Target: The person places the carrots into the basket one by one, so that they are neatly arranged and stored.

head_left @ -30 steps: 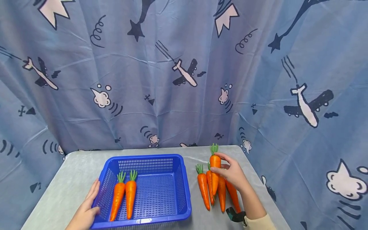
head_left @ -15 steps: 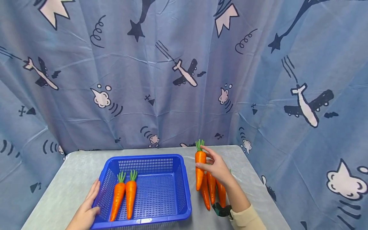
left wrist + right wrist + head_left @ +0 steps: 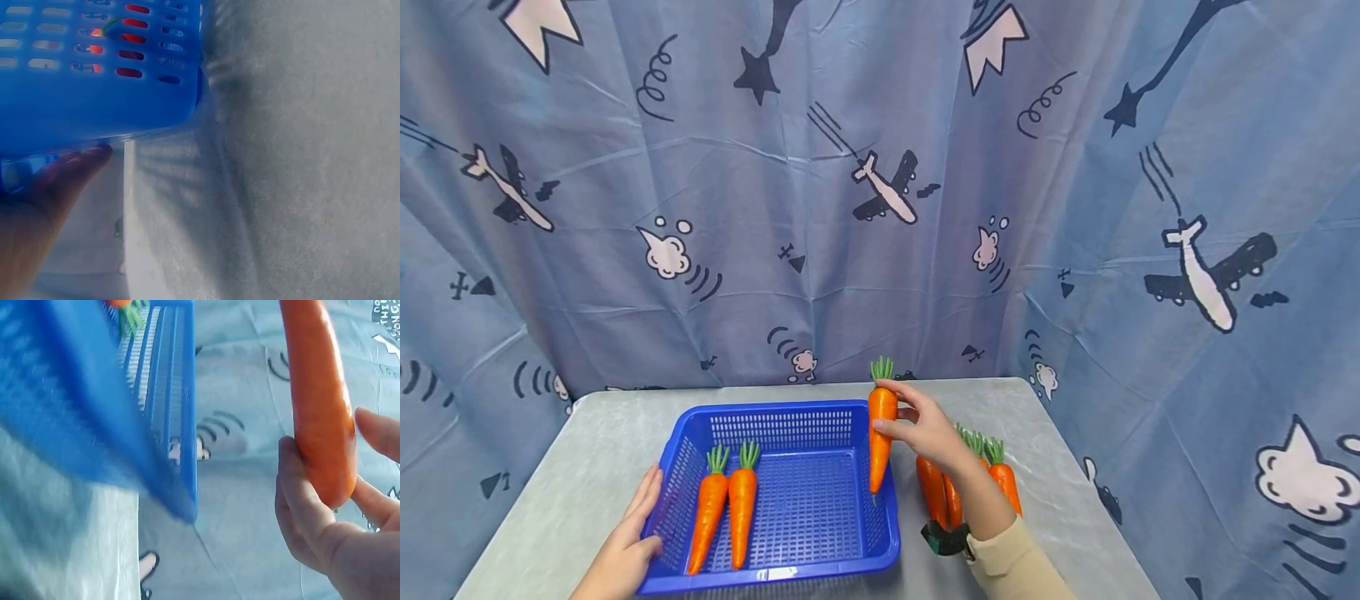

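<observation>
My right hand [image 3: 925, 427] holds an orange carrot [image 3: 882, 433] with green tops, upright over the right rim of a blue plastic basket [image 3: 782, 573]. In the right wrist view the fingers [image 3: 300, 500] and thumb lie on either side of that carrot [image 3: 322, 406], near its thick end. Two more carrots lie side by side at the left in the basket, a left one [image 3: 707, 521] and a right one [image 3: 742, 517]. My left hand [image 3: 625, 542] rests with straight fingers against the basket's left side; the left wrist view shows part of it [image 3: 44, 212] by the rim.
Several loose carrots [image 3: 1004, 483] lie on the grey-white tabletop [image 3: 1060, 500] right of the basket, partly hidden by my right forearm. A dark band [image 3: 946, 540] sits at the right wrist. Blue patterned curtain [image 3: 820, 250] hangs behind and beside the table.
My right hand has carried the carrot left, from above the loose carrots to the basket's right rim. My left hand and the two carrots in the basket stay put.
</observation>
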### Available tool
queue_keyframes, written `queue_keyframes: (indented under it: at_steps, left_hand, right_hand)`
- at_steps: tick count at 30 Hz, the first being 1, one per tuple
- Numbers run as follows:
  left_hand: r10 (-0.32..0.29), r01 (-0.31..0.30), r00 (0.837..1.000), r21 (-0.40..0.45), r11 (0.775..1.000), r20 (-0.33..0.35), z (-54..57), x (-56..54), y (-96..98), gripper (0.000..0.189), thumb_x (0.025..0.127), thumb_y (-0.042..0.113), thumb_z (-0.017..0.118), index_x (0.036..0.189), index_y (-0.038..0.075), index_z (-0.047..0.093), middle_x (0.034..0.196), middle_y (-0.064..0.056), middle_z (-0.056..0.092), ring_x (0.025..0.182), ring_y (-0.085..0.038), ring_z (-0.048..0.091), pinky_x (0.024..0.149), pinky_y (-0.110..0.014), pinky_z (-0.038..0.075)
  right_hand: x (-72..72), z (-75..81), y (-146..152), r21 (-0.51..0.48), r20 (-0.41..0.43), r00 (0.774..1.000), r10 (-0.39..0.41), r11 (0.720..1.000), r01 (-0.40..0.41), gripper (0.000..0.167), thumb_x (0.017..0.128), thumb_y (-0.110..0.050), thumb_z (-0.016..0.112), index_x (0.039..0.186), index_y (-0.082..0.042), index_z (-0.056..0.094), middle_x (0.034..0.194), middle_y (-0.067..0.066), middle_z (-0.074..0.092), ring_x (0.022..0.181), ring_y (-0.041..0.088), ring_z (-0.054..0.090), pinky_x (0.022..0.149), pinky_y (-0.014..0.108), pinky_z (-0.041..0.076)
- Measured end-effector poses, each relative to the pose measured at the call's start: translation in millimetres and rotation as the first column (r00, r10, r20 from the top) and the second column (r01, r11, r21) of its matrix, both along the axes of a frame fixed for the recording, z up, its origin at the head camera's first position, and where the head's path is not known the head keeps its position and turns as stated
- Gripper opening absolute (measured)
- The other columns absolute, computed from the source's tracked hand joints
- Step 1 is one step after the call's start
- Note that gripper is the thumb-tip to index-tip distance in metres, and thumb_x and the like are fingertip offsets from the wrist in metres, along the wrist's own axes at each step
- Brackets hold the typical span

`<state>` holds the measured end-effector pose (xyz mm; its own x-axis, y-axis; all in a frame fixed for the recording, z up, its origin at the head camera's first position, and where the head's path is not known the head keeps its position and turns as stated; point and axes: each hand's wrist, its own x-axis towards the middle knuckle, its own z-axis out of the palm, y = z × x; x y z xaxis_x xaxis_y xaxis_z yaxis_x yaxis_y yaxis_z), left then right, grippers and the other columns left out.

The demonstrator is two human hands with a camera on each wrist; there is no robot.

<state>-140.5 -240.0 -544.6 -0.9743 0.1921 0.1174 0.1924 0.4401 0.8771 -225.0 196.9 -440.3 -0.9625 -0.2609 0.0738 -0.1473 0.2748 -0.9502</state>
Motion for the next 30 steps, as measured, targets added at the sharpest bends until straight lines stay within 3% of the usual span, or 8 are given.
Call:
queue_keyframes:
  at_steps: [3,10,20,30]
  left_hand:
    - [-0.006,0.006,1.0,0.009,1.0,0.008,-0.4,-0.1,0.1,0.093,0.074,-0.016,0.047,0.157,-0.009,0.007,0.165,-0.031,-0.003,0.15,-0.002,-0.013,0.096,0.007,-0.001]
    - [-0.009,0.009,0.995,-0.003,1.0,-0.099,-3.3,-0.4,1.7,0.091,0.072,-0.017,0.048,0.155,-0.013,0.012,0.164,-0.035,0.003,0.131,0.03,-0.003,0.099,0.007,0.001]
    - [0.008,-0.012,0.993,-0.032,0.999,-0.12,-2.8,1.0,0.4,0.088,0.074,-0.018,0.048,0.155,-0.012,0.015,0.167,-0.028,0.004,0.135,0.026,-0.005,0.099,0.006,0.0]
    - [0.024,-0.028,0.992,-0.032,0.999,-0.126,-3.7,1.1,0.8,0.088,0.074,-0.018,0.049,0.155,-0.012,0.016,0.166,-0.027,0.005,0.138,0.022,-0.004,0.1,0.006,0.0]
  right_hand:
    - [-1.2,1.5,-8.8,-0.022,-0.01,0.996,0.094,0.995,-0.094,0.06,0.093,-0.016,0.068,0.149,-0.016,0.048,0.143,0.017,0.051,0.117,0.035,0.06,0.092,0.041,0.057]
    - [-3.7,3.7,-34.2,-0.022,-0.001,0.994,0.108,0.994,-0.108,0.06,0.092,-0.017,0.071,0.148,-0.015,0.05,0.141,0.016,0.052,0.113,0.033,0.061,0.09,0.04,0.058]
    - [-17.4,-3.4,-72.7,-0.119,0.074,0.984,0.163,0.981,-0.153,0.06,0.086,-0.007,0.077,0.142,-0.011,0.055,0.124,0.024,0.058,0.097,0.028,0.066,0.076,0.054,0.059]
    - [-26.4,-19.1,-112.2,-0.059,0.127,0.96,0.248,0.968,-0.242,0.055,0.085,-0.002,0.076,0.136,-0.012,0.06,0.12,0.014,0.059,0.093,0.025,0.065,0.076,0.048,0.061]
